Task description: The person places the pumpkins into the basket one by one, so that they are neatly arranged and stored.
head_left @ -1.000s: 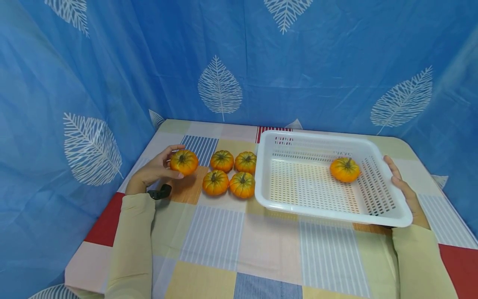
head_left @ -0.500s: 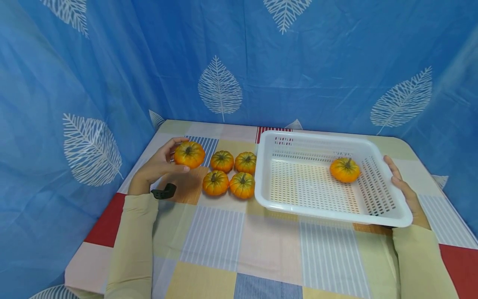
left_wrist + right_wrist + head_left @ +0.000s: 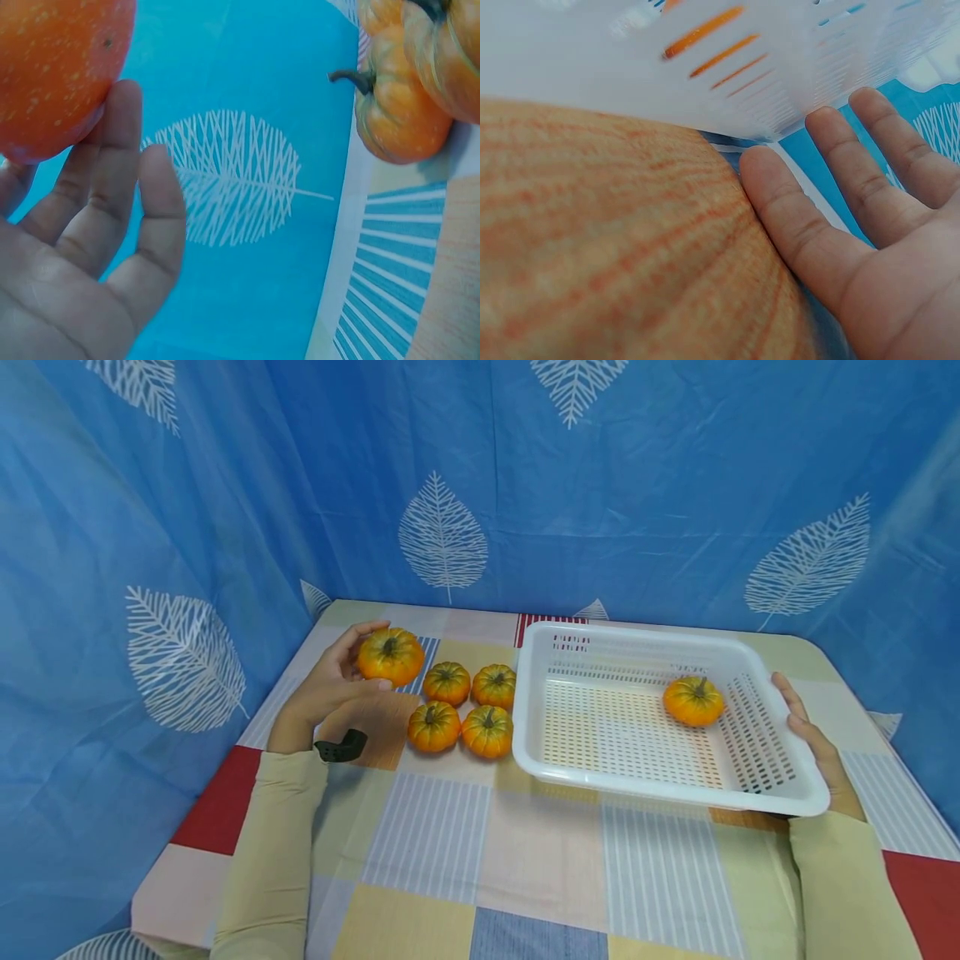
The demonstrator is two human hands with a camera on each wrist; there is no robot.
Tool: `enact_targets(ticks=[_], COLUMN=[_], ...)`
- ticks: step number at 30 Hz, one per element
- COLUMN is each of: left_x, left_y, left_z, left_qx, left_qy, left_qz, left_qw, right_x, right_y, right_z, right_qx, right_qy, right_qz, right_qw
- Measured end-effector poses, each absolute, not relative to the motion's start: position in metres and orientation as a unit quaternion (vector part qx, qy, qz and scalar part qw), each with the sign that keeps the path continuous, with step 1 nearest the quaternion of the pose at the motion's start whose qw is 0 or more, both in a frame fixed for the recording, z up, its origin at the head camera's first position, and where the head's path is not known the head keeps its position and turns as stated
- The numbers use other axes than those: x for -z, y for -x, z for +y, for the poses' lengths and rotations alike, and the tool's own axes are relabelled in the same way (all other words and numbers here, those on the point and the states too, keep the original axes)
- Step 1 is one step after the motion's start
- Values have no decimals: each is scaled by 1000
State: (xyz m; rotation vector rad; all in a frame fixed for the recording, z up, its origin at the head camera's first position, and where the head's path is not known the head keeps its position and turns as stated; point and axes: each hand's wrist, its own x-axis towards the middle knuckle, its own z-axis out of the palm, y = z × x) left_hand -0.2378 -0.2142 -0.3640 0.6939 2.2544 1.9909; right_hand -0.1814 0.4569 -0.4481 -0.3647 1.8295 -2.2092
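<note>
Thumb and fingers of my left hand (image 3: 337, 681) grip a small orange pumpkin (image 3: 391, 657), raised over the left part of the table. In the left wrist view the pumpkin (image 3: 56, 71) shows its smooth orange underside against the fingertips. Several more pumpkins (image 3: 435, 727) sit in a cluster just right of that hand. My right hand (image 3: 821, 752) rests along the outer right wall of a white perforated basket (image 3: 667, 792). In the right wrist view its fairly straight fingers (image 3: 836, 142) meet the basket wall. One pumpkin (image 3: 693, 701) lies inside the basket, near its right end.
The table wears a patchwork cloth (image 3: 540, 860) of checks and stripes. A blue curtain (image 3: 637, 485) with white leaf prints hangs behind and to the left. The basket's left wall stands right beside the pumpkin cluster. A black strap (image 3: 341, 747) is at the left wrist.
My left hand has lifted the pumpkin and carried it a little to the right and away from the body. The right hand and the basket have stayed in place.
</note>
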Motion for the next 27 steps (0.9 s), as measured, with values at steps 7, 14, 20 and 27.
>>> enact_targets(ticks=[7, 14, 20, 27], left_x=[358, 357, 357, 357], left_y=[235, 232, 233, 229], left_z=[-204, -192, -181, -166], left_qx=[-646, -639, -639, -625], left_qy=[-234, -257, -274, -285], left_qz=[727, 725, 719, 726], left_qw=[-4, -10, -1, -3], right_x=[447, 449, 450, 449], right_y=[182, 184, 184, 184], right_z=[461, 460, 458, 463], right_qx=[741, 750, 765, 732], right_qy=[130, 150, 150, 141], right_qz=[644, 632, 616, 652], right_qw=[139, 127, 118, 138])
